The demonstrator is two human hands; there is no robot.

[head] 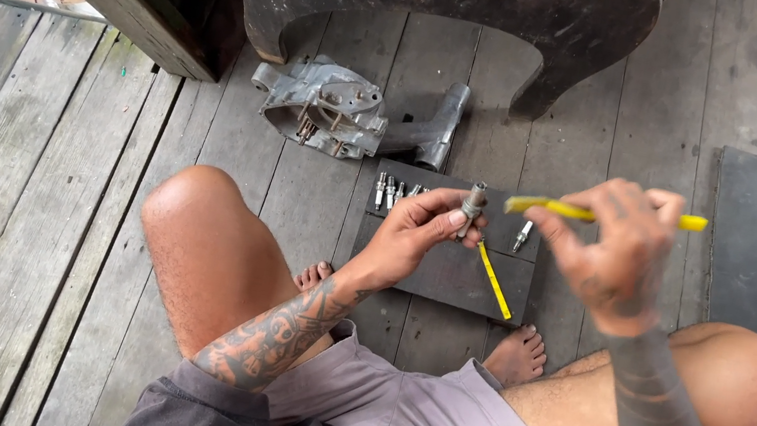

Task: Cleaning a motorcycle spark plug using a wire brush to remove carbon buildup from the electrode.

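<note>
Head view — left hand (416, 229) pinches a spark plug (473, 201), right hand (618, 246) grips a yellow tool (551, 208) — above a dark board (450, 270).

Plank floor (13, 216) bears a dark board (450, 270) (small) and engine casing (324, 108).

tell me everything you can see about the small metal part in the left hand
The small metal part is a short grey cylinder, stepped, with a narrower lower end, and looks like dull steel. It stands roughly upright, pinched between the thumb and fingertips of the left hand, above the dark board on the plank floor. Fine detail is too small to tell.
</note>
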